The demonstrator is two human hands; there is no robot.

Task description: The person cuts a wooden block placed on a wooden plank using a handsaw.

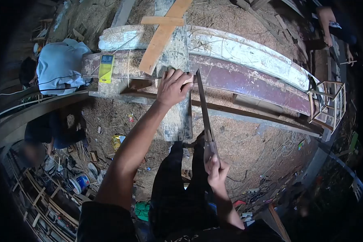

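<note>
My right hand (217, 171) is closed round the handle of a handsaw (204, 109), whose long narrow blade points away from me. The blade's far end lies beside a small piece of wood (195, 78). Pressing that wood down on the bench is my left hand (174, 86), its fingers curled over it; most of the piece is hidden under the hand. Beneath it a worn, paint-spotted plank (176, 121) crosses the bench. I cannot tell whether the saw teeth touch the wood.
A wooden strip (160, 48) lies across a shorter strip (149, 20) beyond my left hand. A yellow box (106, 68) sits on the maroon board (246, 86). At the bench's right end stands a small wooden frame (328, 105). Other people are at the left and upper right.
</note>
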